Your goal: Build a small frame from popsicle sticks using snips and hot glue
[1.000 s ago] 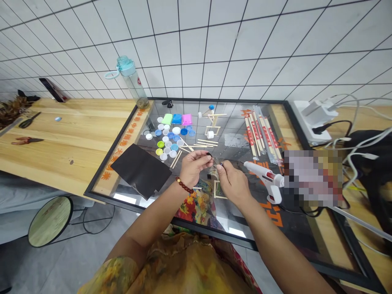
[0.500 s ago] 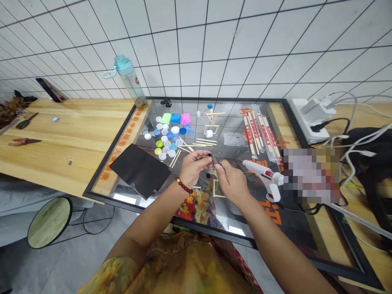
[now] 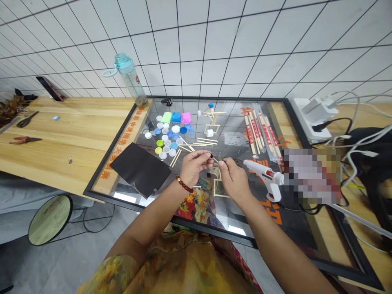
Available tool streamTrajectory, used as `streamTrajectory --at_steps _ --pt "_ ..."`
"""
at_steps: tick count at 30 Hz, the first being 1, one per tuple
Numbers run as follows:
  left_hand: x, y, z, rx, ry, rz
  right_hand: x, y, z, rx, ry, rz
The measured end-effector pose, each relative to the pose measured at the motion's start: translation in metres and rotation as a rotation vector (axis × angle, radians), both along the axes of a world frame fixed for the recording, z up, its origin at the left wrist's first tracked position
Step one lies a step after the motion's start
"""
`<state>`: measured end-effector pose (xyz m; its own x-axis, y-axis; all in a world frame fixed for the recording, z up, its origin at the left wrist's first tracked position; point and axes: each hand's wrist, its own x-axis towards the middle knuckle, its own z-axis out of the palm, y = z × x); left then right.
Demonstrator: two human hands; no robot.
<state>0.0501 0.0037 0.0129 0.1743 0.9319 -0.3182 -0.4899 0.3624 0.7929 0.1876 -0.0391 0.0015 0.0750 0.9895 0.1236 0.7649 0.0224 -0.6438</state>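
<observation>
My left hand (image 3: 193,165) is closed in a pinch on a small black piece (image 3: 211,155) that sticks out past the fingertips. Close beside it, my right hand (image 3: 232,176) pinches what looks like a thin, pale stick (image 3: 216,160), its end pointing towards the left hand. Both hands are just above the glass tabletop. Under and between them lies a small square frame of wooden sticks (image 3: 222,194), partly hidden by the right hand. Left of the hands is a black sheet (image 3: 141,169) with a cut edge. Loose wooden sticks (image 3: 206,141) lie beyond the fingers.
Right of my hands rests a white glue gun (image 3: 263,173). Bottle caps (image 3: 167,143) and coloured clay packs (image 3: 176,118) sit left of a stick-built model (image 3: 211,120). Wrapped chopsticks (image 3: 260,132), a water bottle (image 3: 131,79), a power strip (image 3: 310,122), and scissors (image 3: 27,119) are around.
The fingertips have drawn slightly apart and the black piece now shows at the left fingertips. A pale stick shows between the hands, where a dark strip was seen.
</observation>
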Motion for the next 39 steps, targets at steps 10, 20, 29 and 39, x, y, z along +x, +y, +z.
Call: streamTrajectory --at_steps 10,20,29,39 --pt "0.002 -0.005 0.005 0.109 0.143 -0.027 -0.005 0.005 -0.011 0.020 0.660 -0.036" --pt "0.000 -0.003 0.005 0.007 0.068 -0.129 -0.005 0.007 -0.017 0.022 0.812 -0.088" --pt "0.001 -0.004 0.002 0.027 0.077 -0.164 -0.004 0.007 -0.013 0.025 0.776 -0.088" --pt "-0.001 -0.001 0.003 -0.032 0.033 -0.105 -0.008 0.005 -0.007 -0.173 1.095 -0.033"
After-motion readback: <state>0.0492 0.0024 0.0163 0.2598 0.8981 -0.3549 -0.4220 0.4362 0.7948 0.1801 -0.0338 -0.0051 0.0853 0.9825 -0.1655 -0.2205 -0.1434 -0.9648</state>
